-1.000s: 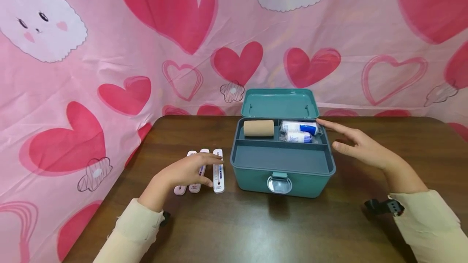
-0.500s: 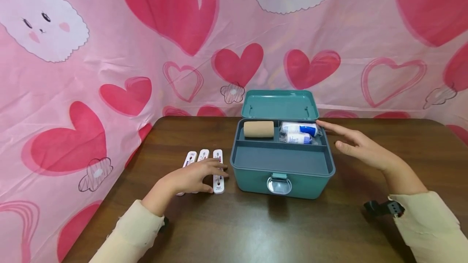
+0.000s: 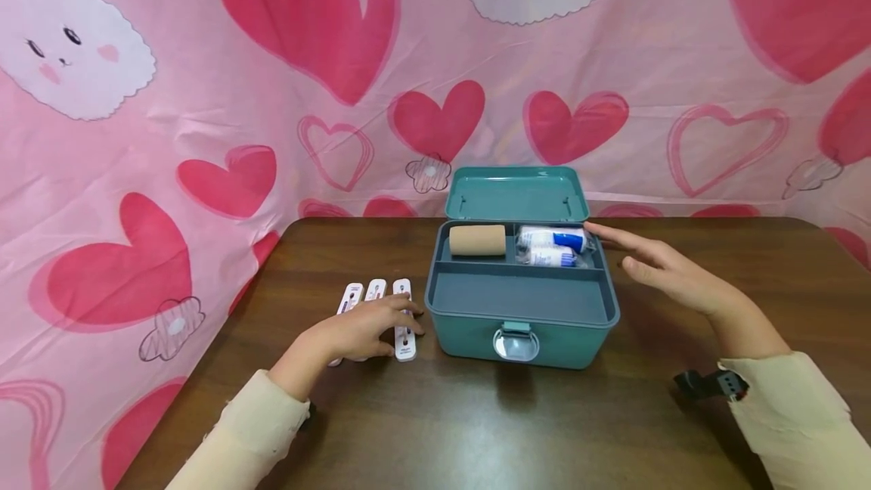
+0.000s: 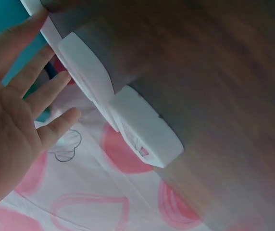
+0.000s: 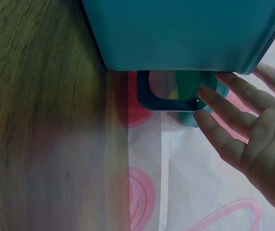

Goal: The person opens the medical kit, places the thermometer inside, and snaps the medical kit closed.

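Note:
Three slim white thermometer-like strips with printed faces lie side by side on the table. My left hand (image 3: 364,326) is over them, covering parts of the two left ones. Its fingers reach across the rightmost strip (image 3: 404,342), and the thumb tip is at that strip's left edge. In the left wrist view, the fingers are spread and loosely straight beside the white strips (image 4: 147,127). My right hand (image 3: 670,274) has its fingers extended, with the fingertips at the back right corner of the teal box (image 3: 565,342). The right wrist view shows them by the box's side (image 5: 176,38).
The box lid (image 3: 517,195) stands open at the back. In its tray (image 3: 520,297) are a tan bandage roll (image 3: 478,240) and plastic-wrapped blue-and-white rolls (image 3: 551,256). A dark handle (image 5: 168,105) hangs behind the box. Beyond the wooden table (image 3: 435,429) is a pink heart-print cloth (image 3: 272,36).
My left hand has shifted slightly, its fingers reaching a little further over the rightmost strip. The right hand stays at the box corner. The head view has shifted slightly.

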The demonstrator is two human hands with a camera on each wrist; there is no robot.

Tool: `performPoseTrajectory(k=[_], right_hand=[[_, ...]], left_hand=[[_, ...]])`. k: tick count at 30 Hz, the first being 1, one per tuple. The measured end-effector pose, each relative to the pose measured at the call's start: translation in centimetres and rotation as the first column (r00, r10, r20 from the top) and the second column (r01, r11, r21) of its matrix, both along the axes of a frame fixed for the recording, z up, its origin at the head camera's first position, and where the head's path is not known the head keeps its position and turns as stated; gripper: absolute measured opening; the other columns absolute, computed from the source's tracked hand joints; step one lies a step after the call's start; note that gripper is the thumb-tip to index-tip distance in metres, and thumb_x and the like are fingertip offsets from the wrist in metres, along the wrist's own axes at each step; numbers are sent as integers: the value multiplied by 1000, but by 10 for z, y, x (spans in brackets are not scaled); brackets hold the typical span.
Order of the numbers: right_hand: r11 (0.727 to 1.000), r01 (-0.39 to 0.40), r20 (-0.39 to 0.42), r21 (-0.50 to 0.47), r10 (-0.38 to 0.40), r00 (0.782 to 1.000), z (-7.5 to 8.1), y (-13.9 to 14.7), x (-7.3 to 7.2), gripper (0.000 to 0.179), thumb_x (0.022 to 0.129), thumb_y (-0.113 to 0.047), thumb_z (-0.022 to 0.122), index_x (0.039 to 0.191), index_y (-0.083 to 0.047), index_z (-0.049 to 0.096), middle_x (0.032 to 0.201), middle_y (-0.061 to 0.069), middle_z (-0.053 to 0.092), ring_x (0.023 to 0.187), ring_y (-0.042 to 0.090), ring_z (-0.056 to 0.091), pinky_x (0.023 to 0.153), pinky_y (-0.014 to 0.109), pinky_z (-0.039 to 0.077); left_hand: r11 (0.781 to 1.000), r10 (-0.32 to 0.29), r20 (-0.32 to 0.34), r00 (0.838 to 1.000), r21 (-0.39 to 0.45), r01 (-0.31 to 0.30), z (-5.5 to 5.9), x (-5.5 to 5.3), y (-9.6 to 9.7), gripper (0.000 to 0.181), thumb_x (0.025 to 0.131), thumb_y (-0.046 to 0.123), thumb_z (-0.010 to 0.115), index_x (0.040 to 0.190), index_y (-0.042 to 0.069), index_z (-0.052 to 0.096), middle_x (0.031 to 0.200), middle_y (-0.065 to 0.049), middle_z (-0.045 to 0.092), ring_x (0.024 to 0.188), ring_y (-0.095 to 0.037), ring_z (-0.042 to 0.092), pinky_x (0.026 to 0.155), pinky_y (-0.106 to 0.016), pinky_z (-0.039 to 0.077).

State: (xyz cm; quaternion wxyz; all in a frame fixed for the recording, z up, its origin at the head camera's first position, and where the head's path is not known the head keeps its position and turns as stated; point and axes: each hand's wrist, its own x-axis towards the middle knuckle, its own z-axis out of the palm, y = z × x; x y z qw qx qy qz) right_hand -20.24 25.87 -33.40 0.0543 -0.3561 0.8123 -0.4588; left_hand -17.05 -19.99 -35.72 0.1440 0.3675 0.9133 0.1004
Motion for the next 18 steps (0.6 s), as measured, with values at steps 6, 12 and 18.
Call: performPoseTrajectory(k=[6,12,18], right_hand=[[1000,-2,-8,1,2,1000,1,1,0,52,106,-21,33,157,-14,29,163,-2,29,136,-2,35,99,17,40],[1000,-3,-5,5,3,1000,0,0,-1,52,106,-21,33,157,-14,29,163,-2,29,137,-2,35,98,17,40],[1000,-1,4,2,1,1000,0,0,0,52,106,-25,32,157,-14,29,163,-3,30,136,-2,36,98,20,42]], left_hand=[[1000,-2,-41,999,8,3,-1,-2,8,36,81,16,82,116,20,72,134,-4,59,129,-24,51,100,-49,48],[1000,13,-36,999,-6,-13,-1,-2,13,36,81,20,82,116,22,73,133,-5,60,126,-26,53,102,-50,48],[1000,16,-4,1000,4,-16,-1,0,14,39,81,22,82,118,26,72,136,-3,58,122,-19,54,100,-41,51]])
